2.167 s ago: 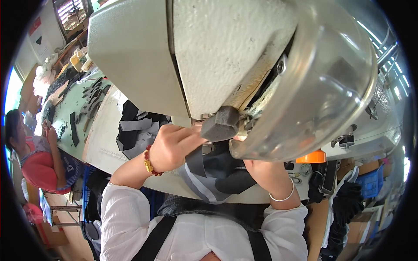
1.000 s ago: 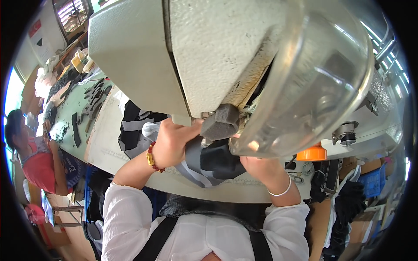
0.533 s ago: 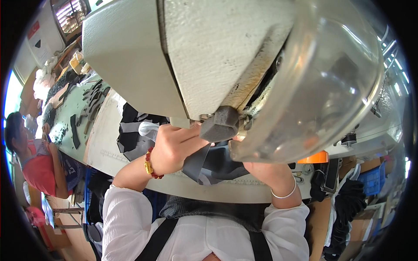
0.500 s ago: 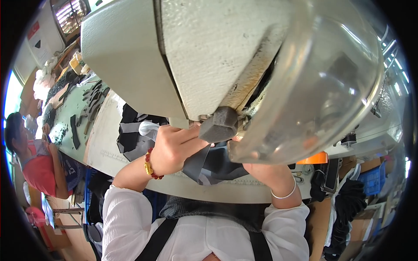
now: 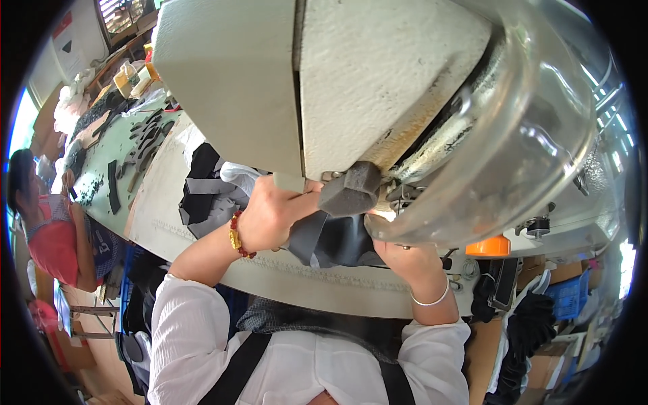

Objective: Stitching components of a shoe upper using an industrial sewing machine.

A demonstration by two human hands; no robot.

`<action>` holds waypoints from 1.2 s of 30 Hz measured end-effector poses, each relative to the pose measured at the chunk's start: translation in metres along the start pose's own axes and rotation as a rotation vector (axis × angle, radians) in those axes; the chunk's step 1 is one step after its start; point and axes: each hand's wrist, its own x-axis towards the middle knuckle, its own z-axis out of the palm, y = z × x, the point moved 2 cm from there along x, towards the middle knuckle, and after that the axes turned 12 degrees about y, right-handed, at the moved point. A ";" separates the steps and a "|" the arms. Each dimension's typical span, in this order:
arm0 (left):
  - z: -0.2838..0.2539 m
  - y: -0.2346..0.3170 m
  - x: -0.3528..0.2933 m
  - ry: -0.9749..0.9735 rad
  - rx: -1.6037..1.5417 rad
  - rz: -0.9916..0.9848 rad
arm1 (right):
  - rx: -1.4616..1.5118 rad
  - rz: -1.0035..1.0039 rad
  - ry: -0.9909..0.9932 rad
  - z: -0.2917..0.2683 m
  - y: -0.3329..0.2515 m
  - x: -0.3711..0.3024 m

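Observation:
A dark grey fabric piece (image 5: pixel 329 237) lies on the machine table between my hands, under the pale sewing machine head (image 5: pixel 391 81). My left hand (image 5: pixel 273 214), with a red and gold bracelet, is closed at the fabric's left side. Its fingertips pass behind a grey foam block (image 5: pixel 349 189) fixed to the machine and are hidden there. My right hand (image 5: pixel 410 260), wearing a silvery bangle, grips the fabric's right edge, its fingertips partly behind the clear plastic guard (image 5: pixel 486 145). A small light glows near the needle area.
Black and grey fabric pieces (image 5: pixel 206 196) are heaped left of my left hand. An orange round thing (image 5: pixel 489 246) sits at right. Another person (image 5: pixel 55 226) works at a green table (image 5: pixel 101 177) strewn with dark pieces. A blue crate (image 5: pixel 568 297) stands lower right.
My view has shifted, so the machine head sits further right. My right hand and the fabric between my hands show more clearly from under the guard. Both hands stay at the fabric.

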 end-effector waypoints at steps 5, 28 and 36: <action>-0.019 0.002 -0.014 0.126 0.164 -0.160 | 0.093 0.029 -0.143 -0.039 -0.005 0.012; 0.174 0.071 -0.068 0.045 -2.330 -0.847 | -0.585 -0.559 -0.364 -0.034 -0.091 0.024; 0.153 0.061 -0.063 0.179 -2.081 -0.747 | 0.049 -0.140 0.007 -0.031 -0.037 0.006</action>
